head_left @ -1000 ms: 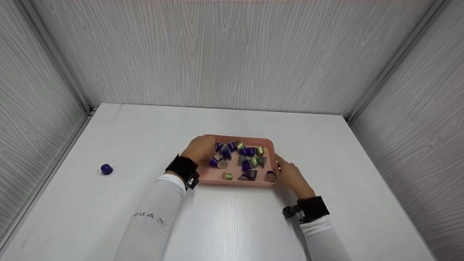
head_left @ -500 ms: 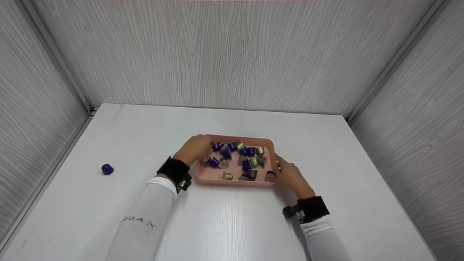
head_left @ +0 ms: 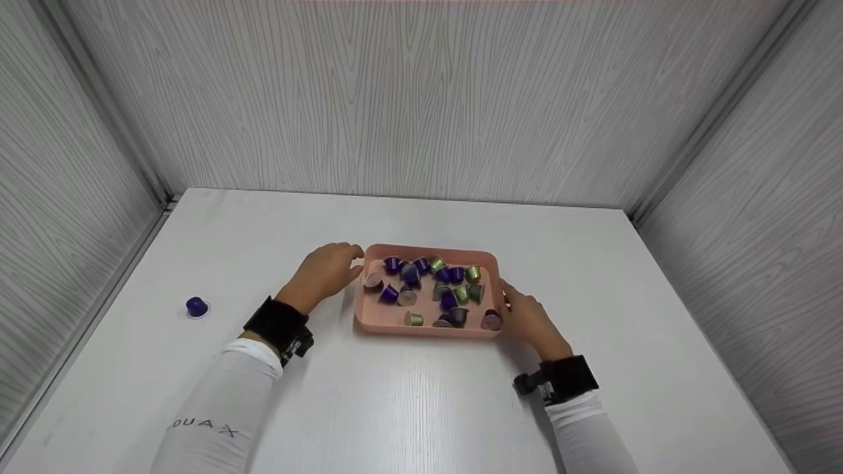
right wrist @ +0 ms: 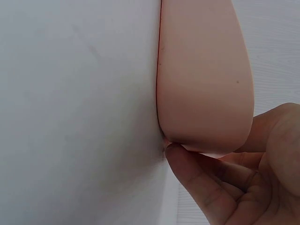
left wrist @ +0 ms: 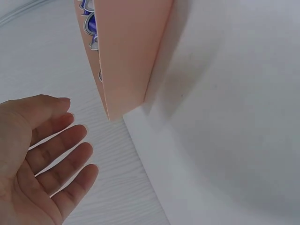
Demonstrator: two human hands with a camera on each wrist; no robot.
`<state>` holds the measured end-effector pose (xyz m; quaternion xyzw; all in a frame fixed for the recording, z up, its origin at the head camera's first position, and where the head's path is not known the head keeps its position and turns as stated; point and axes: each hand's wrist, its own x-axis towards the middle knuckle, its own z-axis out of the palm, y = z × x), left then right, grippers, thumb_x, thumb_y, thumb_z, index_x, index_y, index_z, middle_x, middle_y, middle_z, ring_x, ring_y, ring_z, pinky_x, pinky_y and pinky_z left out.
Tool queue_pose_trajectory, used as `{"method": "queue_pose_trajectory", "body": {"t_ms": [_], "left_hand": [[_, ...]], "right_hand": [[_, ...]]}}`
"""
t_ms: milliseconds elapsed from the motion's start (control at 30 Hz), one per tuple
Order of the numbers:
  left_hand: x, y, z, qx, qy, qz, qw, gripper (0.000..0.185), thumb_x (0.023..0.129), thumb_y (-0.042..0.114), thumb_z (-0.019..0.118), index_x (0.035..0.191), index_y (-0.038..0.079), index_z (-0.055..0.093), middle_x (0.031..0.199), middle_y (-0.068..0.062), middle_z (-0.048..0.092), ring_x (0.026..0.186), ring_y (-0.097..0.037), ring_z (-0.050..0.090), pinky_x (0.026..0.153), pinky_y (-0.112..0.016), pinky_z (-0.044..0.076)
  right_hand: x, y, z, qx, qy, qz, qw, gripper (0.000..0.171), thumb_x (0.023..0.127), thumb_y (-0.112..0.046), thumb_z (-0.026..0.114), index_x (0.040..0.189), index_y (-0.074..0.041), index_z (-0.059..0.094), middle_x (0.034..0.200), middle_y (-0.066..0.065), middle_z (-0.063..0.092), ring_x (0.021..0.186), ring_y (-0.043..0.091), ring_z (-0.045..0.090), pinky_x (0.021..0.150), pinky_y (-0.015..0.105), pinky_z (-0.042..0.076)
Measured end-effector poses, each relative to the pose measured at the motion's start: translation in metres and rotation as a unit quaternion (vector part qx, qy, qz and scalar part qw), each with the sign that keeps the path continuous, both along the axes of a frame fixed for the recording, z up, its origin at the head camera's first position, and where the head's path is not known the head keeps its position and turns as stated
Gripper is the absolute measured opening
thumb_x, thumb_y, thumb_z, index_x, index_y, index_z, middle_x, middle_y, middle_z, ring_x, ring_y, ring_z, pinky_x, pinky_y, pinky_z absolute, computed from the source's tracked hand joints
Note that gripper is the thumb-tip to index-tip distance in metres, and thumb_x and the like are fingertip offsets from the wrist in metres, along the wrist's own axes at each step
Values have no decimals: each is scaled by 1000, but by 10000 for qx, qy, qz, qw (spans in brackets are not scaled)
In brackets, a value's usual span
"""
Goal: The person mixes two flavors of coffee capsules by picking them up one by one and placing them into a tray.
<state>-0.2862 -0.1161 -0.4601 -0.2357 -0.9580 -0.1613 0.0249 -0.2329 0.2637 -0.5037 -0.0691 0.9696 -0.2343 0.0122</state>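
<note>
A pink tray [head_left: 382, 322] sits mid-table and holds several purple and green capsules [head_left: 448, 289]. My left hand [head_left: 342, 260] hovers just off the tray's far-left corner. Its fingers are straight and hold nothing. In the left wrist view the open palm [left wrist: 47, 154] is apart from the tray wall [left wrist: 126, 56]. My right hand [head_left: 517, 306] grips the tray's right side. In the right wrist view a fingertip [right wrist: 176, 152] presses the tray's corner [right wrist: 201, 93], with the other fingers curled behind it.
One purple capsule [head_left: 196, 307] stands alone on the white table [head_left: 408, 395] at the far left. Grey panelled walls close in the table at the back and on both sides.
My left hand has come off the tray's left end and drawn back to the left, with its fingers now spread. The right hand and the tray have hardly moved.
</note>
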Motion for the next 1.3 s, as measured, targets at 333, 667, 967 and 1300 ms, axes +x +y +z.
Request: {"method": "queue_pose_trajectory", "body": {"t_ms": [333, 667, 967, 1300], "left_hand": [[13, -45, -7, -253, 364, 318, 9985, 30, 95, 18, 64, 120, 0, 64, 112, -19, 66, 104, -36, 62, 84, -49, 52], [27, -97, -2, -317, 387, 540, 9973, 33, 95, 14, 61, 123, -4, 60, 119, -26, 61, 109, -43, 58, 89, -53, 49], [39, -139, 3, -327, 355, 686, 9965, 36, 96, 13, 59, 126, -6, 57, 121, -30, 58, 110, -46, 55, 88, -56, 48], [50, -174, -1, -47, 151, 939, 9955, 42, 97, 15, 56, 132, -7, 50, 127, -34, 52, 115, -51, 49, 92, -61, 43]], "right_hand": [[1, 3, -1, 92, 196, 68, 9997, 50, 100, -13, 51, 147, 0, 41, 97, 12, 68, 68, 18, 54, 63, 36, 46], [1, 5, -1, 136, 305, 95, 9994, 51, 99, -13, 52, 147, 2, 40, 94, 12, 67, 67, 18, 53, 62, 36, 46], [1, 2, -3, 40, 360, 118, 9993, 50, 99, -12, 52, 146, 2, 41, 101, 16, 69, 71, 19, 56, 65, 39, 48], [1, -1, -1, -65, 50, -6, 10000, 51, 101, -15, 50, 148, -1, 39, 115, 19, 66, 95, 27, 65, 78, 43, 52]]}}
